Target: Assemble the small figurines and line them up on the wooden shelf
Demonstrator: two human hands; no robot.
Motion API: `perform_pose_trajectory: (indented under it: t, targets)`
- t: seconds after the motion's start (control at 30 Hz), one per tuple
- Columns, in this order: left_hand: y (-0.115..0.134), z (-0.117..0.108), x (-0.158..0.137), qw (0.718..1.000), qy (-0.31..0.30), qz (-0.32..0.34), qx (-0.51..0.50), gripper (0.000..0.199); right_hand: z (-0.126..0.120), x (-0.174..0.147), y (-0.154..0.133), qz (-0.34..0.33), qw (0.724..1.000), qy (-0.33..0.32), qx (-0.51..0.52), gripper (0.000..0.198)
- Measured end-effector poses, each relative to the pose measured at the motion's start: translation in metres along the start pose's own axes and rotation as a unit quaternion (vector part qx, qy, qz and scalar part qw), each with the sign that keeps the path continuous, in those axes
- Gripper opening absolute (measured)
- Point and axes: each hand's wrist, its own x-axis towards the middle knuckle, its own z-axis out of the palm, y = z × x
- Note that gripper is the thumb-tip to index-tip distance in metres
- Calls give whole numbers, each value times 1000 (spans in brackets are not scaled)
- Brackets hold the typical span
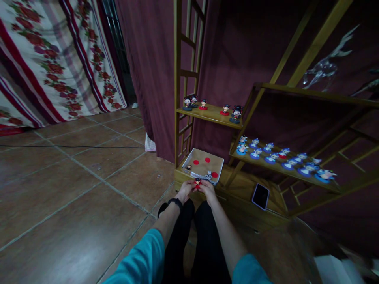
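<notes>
Tiled floor (74, 205), left and foreground. Maroon curtain (142, 71) hangs beside and behind the wooden shelf unit (211, 115). Open shallow box (201, 167) rests on the left end of the unit's base; dark-screened device (261, 196) lies farther right on the same base, screen showing no legible text. Left hand (185, 190) and right hand (209, 191) meet just before the box's near edge, fingers of both closed on one small figurine, red with dark hair.

Upper board: five figurines (237, 113), on dark or red bases. Lower board, right: two rows of mostly blue-based figurines (272, 157); one base reads red. Any lettering on these is too small to make out. Inside box: three red discs (196, 162). Held red figurine (197, 182): upright between both hands' fingertips.
</notes>
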Motion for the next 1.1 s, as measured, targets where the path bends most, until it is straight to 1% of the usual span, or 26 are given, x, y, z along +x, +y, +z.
perform_pose_trajectory:
  t: [0.1, 0.27, 0.37, 0.47, 0.6, 0.8, 0.87, 1.0, 1.1]
  targets:
    - [3, -1, -2, 1000, -11, -1, -9, 14, -1, -1, -1, -4, 1000, -11, 10, 27]
    - [3, -3, -3, 998, -57, 0, -19, 29, 1, -4, -8, -14, 998, -56, 16, 31]
    - [1, -4, -1, 998, -48, 10, -30, 33, 3, -6, -10, -22, 997, -69, 31, 36]
    - [-1, -5, 0, 999, -23, 27, -38, 33, 2, -6, -9, -25, 997, -60, 44, 40]
    - [-2, -5, 0, 998, 5, 50, -35, 34, 2, -7, -7, -21, 997, -59, 47, 38]
    - [-2, -5, 0, 998, 16, 65, -18, 36, 3, -9, -11, -18, 997, -79, 19, 41]
    - [-1, -5, -1, 998, 7, 67, -14, 35, 3, -9, -11, -18, 997, -76, 16, 42]
    - [0, -4, -2, 998, -36, 50, -11, 31, 1, -6, -8, -38, 997, -69, 15, 40]
    - [2, -3, -3, 999, -39, 32, -12, 28, 0, -4, -4, -36, 998, -51, 17, 42]
